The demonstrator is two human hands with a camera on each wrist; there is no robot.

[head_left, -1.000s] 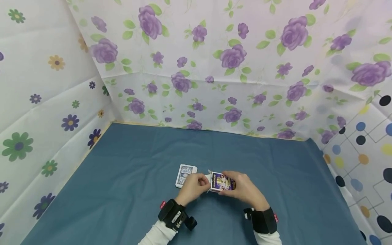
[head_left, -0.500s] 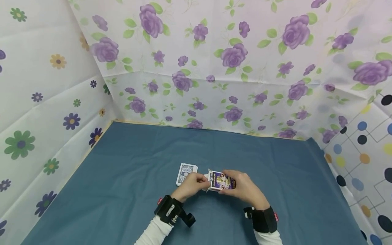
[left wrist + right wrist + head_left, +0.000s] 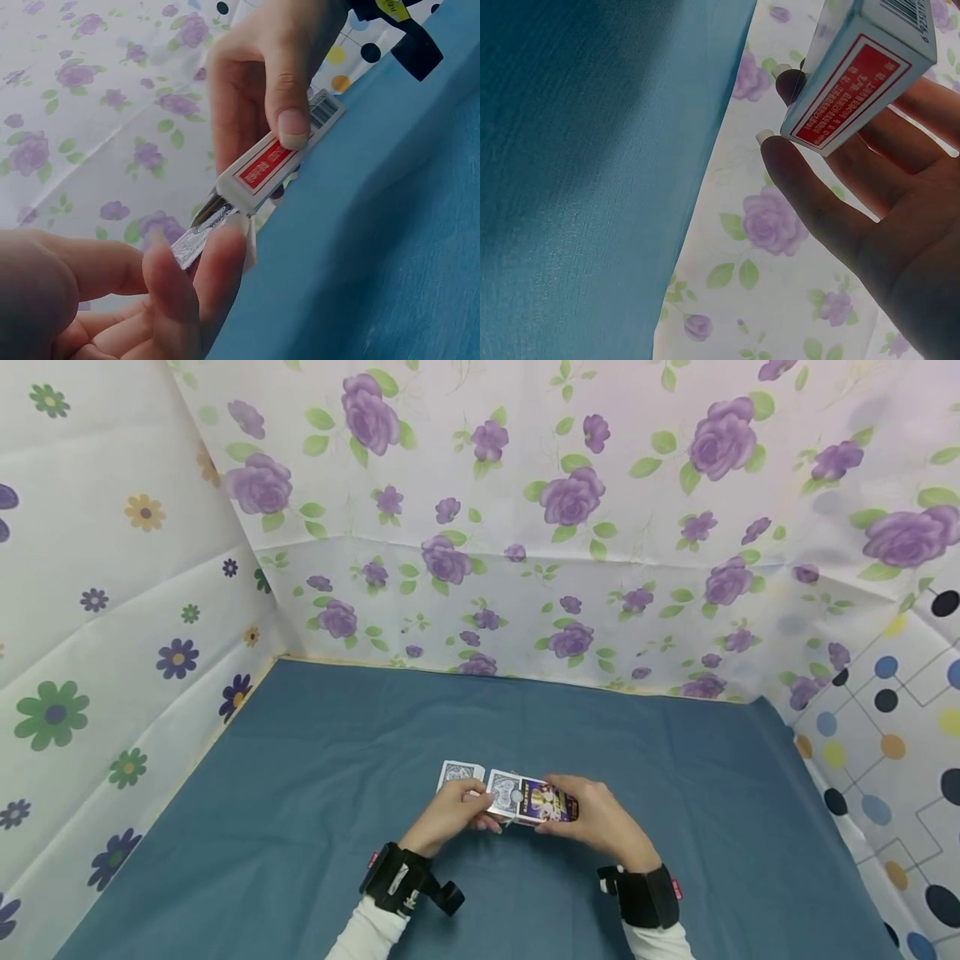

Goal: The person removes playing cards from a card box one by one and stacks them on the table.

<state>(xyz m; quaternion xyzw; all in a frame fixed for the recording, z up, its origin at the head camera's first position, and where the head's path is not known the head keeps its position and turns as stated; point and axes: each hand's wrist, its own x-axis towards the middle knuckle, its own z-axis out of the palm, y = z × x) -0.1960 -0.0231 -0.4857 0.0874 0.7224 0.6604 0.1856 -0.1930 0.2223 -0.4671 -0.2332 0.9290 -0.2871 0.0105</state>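
Note:
My right hand (image 3: pixel 603 822) grips a purple-faced playing-card box (image 3: pixel 549 802) by its right end. In the left wrist view, the box's narrow white side (image 3: pixel 262 169) shows a red label, with the thumb pressed along it. A pack of playing cards (image 3: pixel 505 792), grey-blue pattern up, sticks out of the box's open left end. My left hand (image 3: pixel 448 814) pinches the protruding end of that pack between thumb and fingers. A second stack of playing cards (image 3: pixel 460 770) lies on the table just beyond the left hand, partly hidden by it.
A blue cloth (image 3: pixel 360 735) covers the table. Flowered white sheets (image 3: pixel 450 485) rise behind and on the left, and a dotted sheet (image 3: pixel 885 752) stands along the right edge. Each wrist wears a black strap (image 3: pixel 641 897) with a camera.
My left hand has moved left, drawing the pack of cards partway out of the box; its patterned back now shows. The right hand and box have hardly moved.

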